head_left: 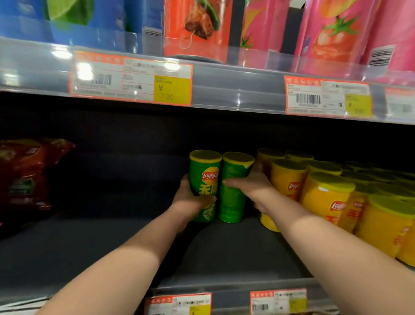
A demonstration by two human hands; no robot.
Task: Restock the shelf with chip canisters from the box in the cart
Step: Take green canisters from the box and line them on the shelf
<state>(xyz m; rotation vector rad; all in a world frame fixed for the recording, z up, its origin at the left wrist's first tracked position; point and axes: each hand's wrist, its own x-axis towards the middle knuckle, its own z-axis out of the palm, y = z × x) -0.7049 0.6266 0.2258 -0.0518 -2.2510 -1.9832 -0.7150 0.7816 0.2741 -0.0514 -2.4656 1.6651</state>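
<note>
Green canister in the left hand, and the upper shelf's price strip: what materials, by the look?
Green canister: probably printed paperboard tube, slight sheen; its yellow-green lid looks plastic. Price strip: clear glossy plastic, given the glare over its labels.

The left green canister (204, 178) and the right green canister (232, 201) in front of you wear smooth printed sleeves with a soft sheen; their lids (205, 156) look like matt plastic. The yellow canisters (323, 200) beside them share that finish. The shelf deck (103, 243) is dark and matt. Above you, the clear plastic rail (238, 87) is glossy, catching glare over paper price tags (131, 79). The red chip bags (22, 173) are shiny, crinkled film.
</note>
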